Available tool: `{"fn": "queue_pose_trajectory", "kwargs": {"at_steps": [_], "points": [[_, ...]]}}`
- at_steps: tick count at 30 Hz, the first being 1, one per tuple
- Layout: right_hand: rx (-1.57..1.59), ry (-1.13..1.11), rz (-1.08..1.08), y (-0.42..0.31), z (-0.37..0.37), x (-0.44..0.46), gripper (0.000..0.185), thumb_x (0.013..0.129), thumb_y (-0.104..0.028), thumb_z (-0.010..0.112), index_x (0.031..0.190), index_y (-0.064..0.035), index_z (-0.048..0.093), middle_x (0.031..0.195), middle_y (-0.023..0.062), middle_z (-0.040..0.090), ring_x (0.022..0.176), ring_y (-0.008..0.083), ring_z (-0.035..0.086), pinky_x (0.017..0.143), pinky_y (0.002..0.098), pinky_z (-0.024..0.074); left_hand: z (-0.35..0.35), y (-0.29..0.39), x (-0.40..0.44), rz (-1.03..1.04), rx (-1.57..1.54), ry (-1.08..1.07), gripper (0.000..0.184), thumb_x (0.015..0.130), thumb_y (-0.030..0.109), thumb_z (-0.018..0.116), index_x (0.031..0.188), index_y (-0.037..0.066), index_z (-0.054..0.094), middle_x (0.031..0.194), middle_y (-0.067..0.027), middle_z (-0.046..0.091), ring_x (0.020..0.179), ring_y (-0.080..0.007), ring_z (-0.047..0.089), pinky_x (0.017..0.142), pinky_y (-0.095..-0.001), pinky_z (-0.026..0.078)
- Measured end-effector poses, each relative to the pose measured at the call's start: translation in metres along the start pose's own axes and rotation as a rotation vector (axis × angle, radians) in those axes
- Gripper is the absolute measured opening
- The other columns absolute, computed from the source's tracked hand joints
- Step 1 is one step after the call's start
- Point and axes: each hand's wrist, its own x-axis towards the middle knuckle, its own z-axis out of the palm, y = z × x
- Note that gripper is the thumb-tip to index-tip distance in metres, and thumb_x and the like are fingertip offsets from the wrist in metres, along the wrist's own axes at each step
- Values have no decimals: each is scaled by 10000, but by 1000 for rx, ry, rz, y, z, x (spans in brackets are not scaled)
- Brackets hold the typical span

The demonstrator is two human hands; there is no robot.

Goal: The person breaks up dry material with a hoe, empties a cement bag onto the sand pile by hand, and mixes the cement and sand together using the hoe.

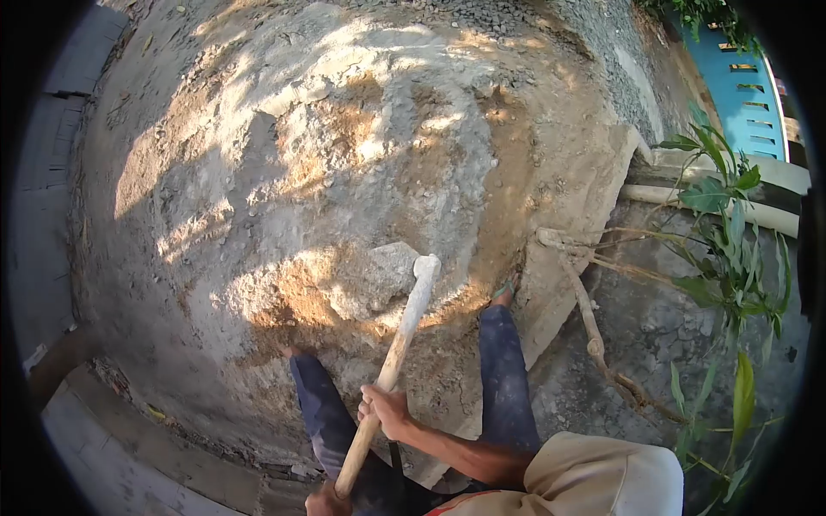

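A hoe [403, 331] with a long wooden handle slants up from the bottom of the head view. Its head and pale, dust-coated blade [394, 261] lie against the mound of grey and brown sandy material [370, 198]. My right hand [385, 411] is wrapped around the middle of the handle. Lower down, my left hand [327, 500] grips the handle near its butt end, partly cut off by the frame edge. How deep the blade sits in the material cannot be made out.
My feet stand on either side of the handle, the right one in a sandal [503, 291]. A concrete edge [568, 301] runs along the right. Beyond it are a bare branch [594, 335], leafy plants [731, 206], a pipe [705, 205] and a blue wall [731, 95].
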Motion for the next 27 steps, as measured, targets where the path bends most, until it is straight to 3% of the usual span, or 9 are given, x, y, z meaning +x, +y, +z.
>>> {"fn": "queue_pose_trajectory", "kwargs": {"at_steps": [4,6,7,12,15,17,19,21,27], "points": [[19,9,73,-10,12,-21,203,897,-67,711,765,-44,558,651,46,534,537,193,578,529,407,520,11,-24,9,154,-90,111,386,888,327,713,1166,62,681,864,-263,702,788,-471,689,661,-547,539],[23,27,-108,-52,16,-8,191,897,-57,707,774,-33,563,643,52,535,497,184,560,488,394,502,22,10,58,164,-84,265,253,828,291,721,926,78,626,729,-242,679,747,-466,690,684,-560,542],[-8,-2,-248,-87,16,7,178,900,-54,700,787,-28,565,640,51,533,482,177,553,461,374,486,19,36,90,270,-91,228,250,827,275,723,961,83,637,719,-237,677,735,-465,687,678,-557,543],[-150,-99,-814,-369,53,76,150,922,-64,672,901,-32,527,706,36,515,462,129,501,422,334,464,-51,307,267,542,-408,109,439,881,297,702,1231,38,643,914,-293,709,865,-468,708,775,-490,562],[-277,-57,-1142,-524,84,123,197,909,-110,674,945,-28,499,711,24,495,488,124,504,428,327,474,-97,461,354,626,-534,90,484,830,302,722,1160,-45,654,895,-280,716,833,-375,725,766,-447,559],[-468,87,-1241,-593,97,152,288,887,-136,691,1004,69,528,695,83,562,502,164,574,433,338,497,-123,531,391,785,-608,175,467,785,267,690,1121,-55,658,882,-274,716,825,-390,720,755,-453,557],[-567,152,-1225,-615,97,186,328,876,-132,690,1030,110,532,690,107,585,506,180,595,434,339,504,-115,558,417,810,-713,126,458,773,251,678,1110,-59,660,886,-278,716,834,-405,719,757,-460,556],[-789,265,-1055,-616,96,224,329,867,-94,643,1048,160,534,670,143,598,502,212,608,433,360,511,-104,563,438,718,-684,143,393,782,258,755,1014,-48,672,801,-172,721,719,-250,697,661,-404,536],[-581,360,-946,-539,73,218,241,834,11,582,1000,176,527,665,206,600,472,282,611,389,448,506,-74,490,396,626,-550,215,462,780,274,755,1082,-67,678,838,-215,729,738,-294,719,684,-408,552]]}}
